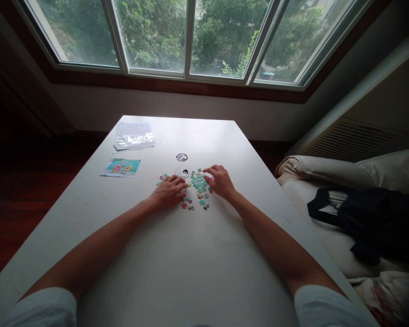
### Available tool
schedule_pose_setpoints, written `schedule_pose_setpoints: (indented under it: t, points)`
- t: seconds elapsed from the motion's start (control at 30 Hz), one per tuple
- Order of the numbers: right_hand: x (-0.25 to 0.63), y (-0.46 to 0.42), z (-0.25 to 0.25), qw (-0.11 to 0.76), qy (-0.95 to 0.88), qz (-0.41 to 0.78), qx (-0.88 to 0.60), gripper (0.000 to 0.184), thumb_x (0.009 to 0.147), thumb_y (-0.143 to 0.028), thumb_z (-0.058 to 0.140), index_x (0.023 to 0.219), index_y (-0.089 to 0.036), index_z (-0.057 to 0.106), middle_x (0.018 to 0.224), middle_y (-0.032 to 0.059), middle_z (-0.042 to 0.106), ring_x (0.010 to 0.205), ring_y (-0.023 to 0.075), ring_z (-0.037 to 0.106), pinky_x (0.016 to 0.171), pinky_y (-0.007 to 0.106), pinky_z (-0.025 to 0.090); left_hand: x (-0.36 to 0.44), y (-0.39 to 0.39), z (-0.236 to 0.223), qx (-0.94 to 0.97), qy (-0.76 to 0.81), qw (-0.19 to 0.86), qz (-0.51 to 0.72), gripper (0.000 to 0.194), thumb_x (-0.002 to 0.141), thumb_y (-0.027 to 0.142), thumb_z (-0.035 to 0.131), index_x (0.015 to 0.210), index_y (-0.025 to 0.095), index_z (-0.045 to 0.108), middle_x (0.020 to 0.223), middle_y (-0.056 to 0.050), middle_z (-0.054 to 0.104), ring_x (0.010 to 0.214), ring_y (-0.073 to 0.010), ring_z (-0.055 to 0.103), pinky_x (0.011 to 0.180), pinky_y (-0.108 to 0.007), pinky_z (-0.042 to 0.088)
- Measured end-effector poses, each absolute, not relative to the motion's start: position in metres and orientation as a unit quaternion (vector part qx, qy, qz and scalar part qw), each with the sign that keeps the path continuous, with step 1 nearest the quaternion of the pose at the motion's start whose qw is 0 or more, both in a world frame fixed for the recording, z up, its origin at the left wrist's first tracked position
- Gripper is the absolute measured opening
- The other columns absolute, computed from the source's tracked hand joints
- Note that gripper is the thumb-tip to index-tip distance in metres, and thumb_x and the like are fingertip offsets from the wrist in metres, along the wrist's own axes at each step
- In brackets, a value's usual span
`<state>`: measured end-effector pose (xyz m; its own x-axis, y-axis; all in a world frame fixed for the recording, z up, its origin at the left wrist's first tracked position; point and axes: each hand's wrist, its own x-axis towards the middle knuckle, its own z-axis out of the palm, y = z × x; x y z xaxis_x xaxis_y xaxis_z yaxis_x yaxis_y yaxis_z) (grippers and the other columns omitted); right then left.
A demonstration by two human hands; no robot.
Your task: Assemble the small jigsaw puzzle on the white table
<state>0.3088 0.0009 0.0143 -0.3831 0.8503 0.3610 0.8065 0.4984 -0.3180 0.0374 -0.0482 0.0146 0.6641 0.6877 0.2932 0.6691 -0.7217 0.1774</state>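
A: How will the pieces (198,183) handle?

B: Light and fairly stiff, I'd judge, like thin card. They should slide easily on the smooth table (191,254), and a knob could bend if squeezed hard.

A: Where would you take hold?

B: By opposite edges, thumb against fingertip. Lying flat, a piece would probably want a nail under its rim, or just a push from above.

A: And where are they?

B: Mostly between the two: right of the left hand (167,190), and just left of the right hand (221,181), by its fingertips. A few show on the left hand's outer side, and a small cluster lies just nearer than its thumb.

A: How are the hands set?

B: Left is palm down, fingers loosely spread. Right is arched, thumb and forefinger apart. Whether a piece sits under the left palm, I can't tell.
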Motion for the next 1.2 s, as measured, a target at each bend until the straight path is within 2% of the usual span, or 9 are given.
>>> schedule_pose_setpoints:
  t: [0.1, 0.23, 0.43, 0.67, 0.77, 0.87, 0.97, 1.03, 1.2]
  points:
    - [0.308, 0.000, 0.016, 0.225, -0.842, 0.040, -0.488, 0.031, 0.098, -0.035, 0.058, 0.125, -0.024, 0.068, 0.121, 0.0116, 0.063, 0.113, 0.0299, 0.052, 0.099, 0.045, 0.042, 0.045, -0.058, 0.020, 0.919, 0.358, 0.022, 0.165, 0.017, 0.097, 0.036, 0.057, 0.103, 0.022, 0.065, 0.114, -0.009, 0.064, 0.109, -0.0263, 0.054, 0.091, -0.042, 0.042]
    - [0.306, -0.003, 0.017, 0.216, -0.860, 0.049, -0.460, 0.042, 0.096, -0.043, 0.062, 0.134, -0.024, 0.062, 0.136, 0.0127, 0.058, 0.125, 0.0306, 0.050, 0.106, 0.047, 0.041, 0.055, -0.070, 0.026, 0.922, 0.360, 0.014, 0.141, 0.028, 0.092, 0.048, 0.065, 0.093, 0.021, 0.060, 0.103, -0.008, 0.062, 0.098, -0.0262, 0.053, 0.083, -0.042, 0.042]
    - [0.298, -0.014, 0.010, 0.164, -0.915, 0.063, -0.363, 0.071, 0.088, -0.057, 0.068, 0.150, -0.028, 0.049, 0.159, 0.0137, 0.040, 0.149, 0.0339, 0.031, 0.120, 0.054, 0.030, 0.054, -0.069, 0.021, 0.895, 0.412, 0.026, 0.170, 0.046, 0.078, 0.051, 0.079, 0.105, 0.022, 0.057, 0.117, -0.012, 0.057, 0.108, -0.0310, 0.050, 0.091, -0.046, 0.044]
    - [0.293, -0.018, 0.000, 0.135, -0.918, 0.047, -0.369, 0.080, 0.091, -0.063, 0.061, 0.158, -0.026, 0.037, 0.166, 0.0146, 0.028, 0.155, 0.0340, 0.020, 0.124, 0.057, 0.020, 0.042, -0.057, 0.017, 0.900, 0.384, 0.091, 0.183, 0.034, 0.084, 0.037, 0.074, 0.114, 0.027, 0.064, 0.114, -0.008, 0.058, 0.108, -0.0270, 0.051, 0.098, -0.043, 0.045]
    - [0.295, -0.015, -0.003, 0.133, -0.915, 0.046, -0.378, 0.077, 0.094, -0.061, 0.059, 0.158, -0.025, 0.037, 0.166, 0.0146, 0.027, 0.155, 0.0331, 0.019, 0.124, 0.057, 0.018, 0.039, -0.053, 0.018, 0.914, 0.348, 0.108, 0.179, 0.021, 0.088, 0.034, 0.070, 0.108, 0.029, 0.070, 0.112, -0.007, 0.060, 0.107, -0.0252, 0.052, 0.098, -0.041, 0.045]
    - [0.299, -0.010, -0.001, 0.154, -0.911, 0.058, -0.378, 0.059, 0.096, -0.050, 0.060, 0.149, -0.028, 0.050, 0.163, 0.0123, 0.035, 0.154, 0.0313, 0.024, 0.123, 0.057, 0.021, 0.033, -0.049, 0.018, 0.918, 0.332, 0.119, 0.181, 0.015, 0.089, 0.033, 0.069, 0.103, 0.029, 0.073, 0.113, -0.007, 0.062, 0.107, -0.0247, 0.053, 0.099, -0.040, 0.045]
    - [0.304, -0.007, 0.010, 0.187, -0.922, 0.081, -0.329, 0.029, 0.094, -0.034, 0.064, 0.122, -0.028, 0.070, 0.156, 0.0075, 0.047, 0.151, 0.0289, 0.030, 0.122, 0.054, 0.028, 0.025, -0.045, 0.017, 0.919, 0.320, 0.133, 0.190, 0.012, 0.089, 0.034, 0.070, 0.097, 0.026, 0.075, 0.112, -0.007, 0.063, 0.108, -0.0247, 0.053, 0.098, -0.039, 0.045]
    - [0.307, -0.008, 0.020, 0.184, -0.936, 0.104, -0.283, 0.015, 0.089, -0.028, 0.068, 0.102, -0.028, 0.075, 0.151, 0.0042, 0.052, 0.150, 0.0286, 0.032, 0.119, 0.052, 0.032, 0.019, -0.040, 0.015, 0.918, 0.315, 0.141, 0.194, 0.012, 0.090, 0.035, 0.069, 0.092, 0.025, 0.075, 0.109, -0.007, 0.065, 0.106, -0.0238, 0.054, 0.096, -0.038, 0.045]
    - [0.307, -0.010, 0.031, 0.164, -0.949, 0.106, -0.249, 0.010, 0.083, -0.024, 0.072, 0.093, -0.026, 0.074, 0.146, 0.0055, 0.056, 0.147, 0.0299, 0.036, 0.118, 0.053, 0.033, 0.006, -0.030, 0.012, 0.914, 0.320, 0.141, 0.208, 0.020, 0.094, 0.039, 0.065, 0.086, 0.023, 0.076, 0.101, -0.007, 0.068, 0.099, -0.0215, 0.055, 0.089, -0.035, 0.045]
